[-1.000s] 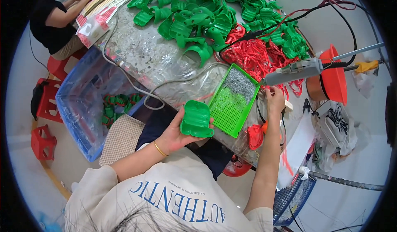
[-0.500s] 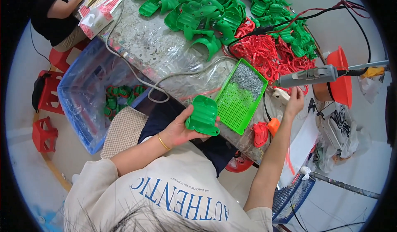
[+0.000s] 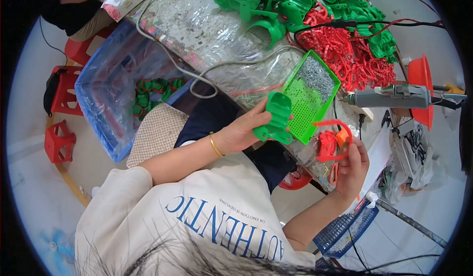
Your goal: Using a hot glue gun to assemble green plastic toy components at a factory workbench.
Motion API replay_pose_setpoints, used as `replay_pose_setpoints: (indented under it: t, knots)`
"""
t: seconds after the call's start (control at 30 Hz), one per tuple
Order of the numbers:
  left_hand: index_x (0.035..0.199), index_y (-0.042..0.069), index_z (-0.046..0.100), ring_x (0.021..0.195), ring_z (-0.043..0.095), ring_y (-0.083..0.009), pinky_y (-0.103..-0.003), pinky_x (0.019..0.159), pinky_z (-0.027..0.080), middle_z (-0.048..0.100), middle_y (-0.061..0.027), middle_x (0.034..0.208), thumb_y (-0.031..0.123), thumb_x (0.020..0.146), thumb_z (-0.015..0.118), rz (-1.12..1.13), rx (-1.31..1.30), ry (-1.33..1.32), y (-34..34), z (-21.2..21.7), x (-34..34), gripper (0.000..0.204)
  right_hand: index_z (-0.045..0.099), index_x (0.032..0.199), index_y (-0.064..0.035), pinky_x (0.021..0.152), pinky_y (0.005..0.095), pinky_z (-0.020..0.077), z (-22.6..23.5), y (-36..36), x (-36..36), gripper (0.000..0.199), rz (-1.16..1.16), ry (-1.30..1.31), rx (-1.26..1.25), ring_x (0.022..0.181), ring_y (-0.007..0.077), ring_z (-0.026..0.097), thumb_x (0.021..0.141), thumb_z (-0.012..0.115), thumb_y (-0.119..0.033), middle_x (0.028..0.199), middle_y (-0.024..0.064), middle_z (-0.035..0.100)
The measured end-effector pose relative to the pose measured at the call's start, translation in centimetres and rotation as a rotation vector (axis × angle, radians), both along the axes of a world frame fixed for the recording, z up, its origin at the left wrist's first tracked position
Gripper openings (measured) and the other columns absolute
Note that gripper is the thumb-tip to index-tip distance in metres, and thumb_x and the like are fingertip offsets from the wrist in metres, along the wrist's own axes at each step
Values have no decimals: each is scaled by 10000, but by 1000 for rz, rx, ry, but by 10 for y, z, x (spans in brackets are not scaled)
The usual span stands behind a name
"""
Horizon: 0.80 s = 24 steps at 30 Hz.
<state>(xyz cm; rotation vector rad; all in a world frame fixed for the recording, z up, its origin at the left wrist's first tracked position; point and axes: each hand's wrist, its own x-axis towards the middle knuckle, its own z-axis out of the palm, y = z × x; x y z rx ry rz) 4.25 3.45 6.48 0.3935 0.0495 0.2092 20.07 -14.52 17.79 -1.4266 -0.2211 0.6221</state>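
My left hand (image 3: pixel 246 127) is closed around a curved green plastic shell (image 3: pixel 279 112) with ribbed cups and small tabs, held tilted at the table's front edge. To the right, my right hand (image 3: pixel 353 170) pinches a thin red plastic strap (image 3: pixel 350 131) that arches toward the shell, apart from it. Between and beyond the hands lies a bright green perforated tray (image 3: pixel 301 98) with many small silver screws (image 3: pixel 317 79) at its far end. Close to my right hand are a red plastic piece (image 3: pixel 325 145) and an orange piece (image 3: pixel 341 138).
A grey electric screwdriver (image 3: pixel 389 97) hangs at the right. Heaps of red straps (image 3: pixel 340 54) and green shells (image 3: pixel 266 0) cover the far table. Left stands a blue lined bin (image 3: pixel 101 94) containing green-and-red pieces. A cable (image 3: pixel 197 76) crosses the table; another person (image 3: pixel 74 7) sits far left.
My right hand has come back from beside the screwdriver and now holds a red strap. My left hand has turned the green shell more edge-on. The whole view has shifted.
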Motion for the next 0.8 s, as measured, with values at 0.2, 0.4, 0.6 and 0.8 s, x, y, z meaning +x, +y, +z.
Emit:
replay_pose_setpoints:
  t: [0.2, 0.4, 0.6, 0.8]
  knots:
    - [1430, 174, 149, 1179, 447, -187, -368, 978, 367, 383, -73, 1355, 407, 804, 642, 143, 143, 16, -13, 1, 6, 830, 581, 1012, -25, 566, 166, 407, -6, 75, -66, 199, 217, -447, -382, 665, 44, 527, 820, 625, -53, 793, 11, 589]
    - [1364, 167, 329, 1158, 470, -164, -362, 963, 390, 464, -31, 1287, 376, 851, 593, -138, -316, -77, -11, -25, -3, 613, 568, 1050, 1, 584, 191, 431, -18, 101, -85, 234, 409, -459, -367, 673, 57, 537, 833, 619, -72, 796, 15, 593]
    - [1341, 167, 366, 1138, 493, -161, -389, 940, 418, 483, -18, 1268, 362, 856, 589, -75, -338, -3, -7, -21, -7, 568, 610, 1009, -4, 622, 204, 421, -24, 94, -60, 193, 417, -752, -504, 718, 71, 522, 831, 612, -78, 847, 24, 574]
    - [1386, 162, 280, 1120, 505, -144, -353, 904, 452, 482, -32, 1245, 321, 861, 583, -51, -84, -16, -1, -10, -9, 627, 615, 960, -7, 615, 222, 412, -42, 99, -54, 179, 377, -649, -500, 712, 90, 497, 784, 635, -31, 808, 28, 539]
